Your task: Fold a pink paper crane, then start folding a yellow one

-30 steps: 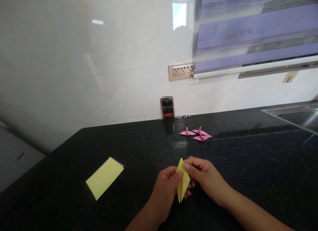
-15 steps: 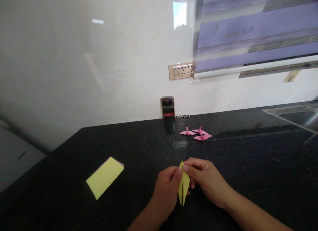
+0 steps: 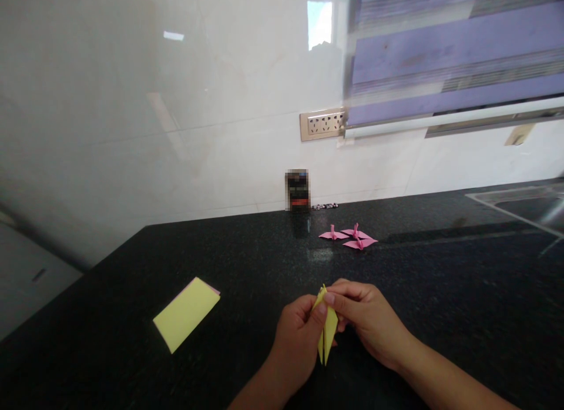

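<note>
Between my hands is a yellow folded origami paper (image 3: pixel 329 326), a narrow diamond with its slit lower points toward me. My left hand (image 3: pixel 298 333) pinches its left edge, the thumb lying across the front. On the other side my right hand (image 3: pixel 368 316) grips the upper right edge between thumb and fingers. The fingers behind the paper are mostly hidden. Beyond my hands, three pink paper cranes (image 3: pixel 359 244) sit close together on the dark countertop (image 3: pixel 247 263).
To the left lies a stack of yellow paper sheets (image 3: pixel 187 315) with a pink edge showing beneath. A blurred dark box (image 3: pixel 298 190) stands against the wall beside a small beaded strand (image 3: pixel 325 206). A sink (image 3: pixel 529 207) is set in at far right.
My left thumb has slid slightly down and right over the yellow paper, and the tip at its top has parted a little. My right hand has barely moved.
</note>
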The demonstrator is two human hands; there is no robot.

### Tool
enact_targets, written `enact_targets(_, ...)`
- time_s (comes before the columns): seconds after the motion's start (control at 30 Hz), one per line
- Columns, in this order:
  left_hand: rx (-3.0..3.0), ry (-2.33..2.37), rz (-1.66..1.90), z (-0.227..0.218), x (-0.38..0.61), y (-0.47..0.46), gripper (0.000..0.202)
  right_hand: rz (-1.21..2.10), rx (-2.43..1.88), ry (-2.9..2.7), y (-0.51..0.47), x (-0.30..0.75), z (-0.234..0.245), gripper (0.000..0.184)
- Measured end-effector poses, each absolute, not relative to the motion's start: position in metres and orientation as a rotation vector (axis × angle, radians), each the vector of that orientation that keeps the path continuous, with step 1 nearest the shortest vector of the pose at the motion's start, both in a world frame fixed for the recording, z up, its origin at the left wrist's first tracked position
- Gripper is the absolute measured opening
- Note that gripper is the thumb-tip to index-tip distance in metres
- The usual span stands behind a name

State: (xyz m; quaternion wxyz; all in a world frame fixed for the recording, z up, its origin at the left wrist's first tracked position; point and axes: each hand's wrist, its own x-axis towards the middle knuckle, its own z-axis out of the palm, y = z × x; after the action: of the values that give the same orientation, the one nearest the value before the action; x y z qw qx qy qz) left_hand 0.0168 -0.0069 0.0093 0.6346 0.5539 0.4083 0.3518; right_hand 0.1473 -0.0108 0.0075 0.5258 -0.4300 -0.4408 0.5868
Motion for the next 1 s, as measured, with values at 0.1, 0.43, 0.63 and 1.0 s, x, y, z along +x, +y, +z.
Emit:
enact_targets(0.1, 1.298, 0.944, 0.793, 0.007, 0.016, -0.006, 0.034, 1.403, -1.038, -1.041, -0.011, 0.148, 0.009, 0.015)
enact_targets(0.43, 1.293, 0.996, 0.761, 0.008, 0.016, -0.006, 0.035, 1.362, -1.059, -1.068, -0.009, 0.147, 0.011, 0.015)
enact_targets(0.63, 1.251, 0.988, 0.747, 0.011, 0.016, -0.007, 0.032, 1.292, -1.114, -1.143, -0.012, 0.148, 0.016, 0.017)
enact_targets(1.0, 1.072, 0.843, 0.722, 0.012, 0.014, -0.006, 0.032, 1.49, -0.992, -1.135, -0.007, 0.156, 0.012, 0.021)
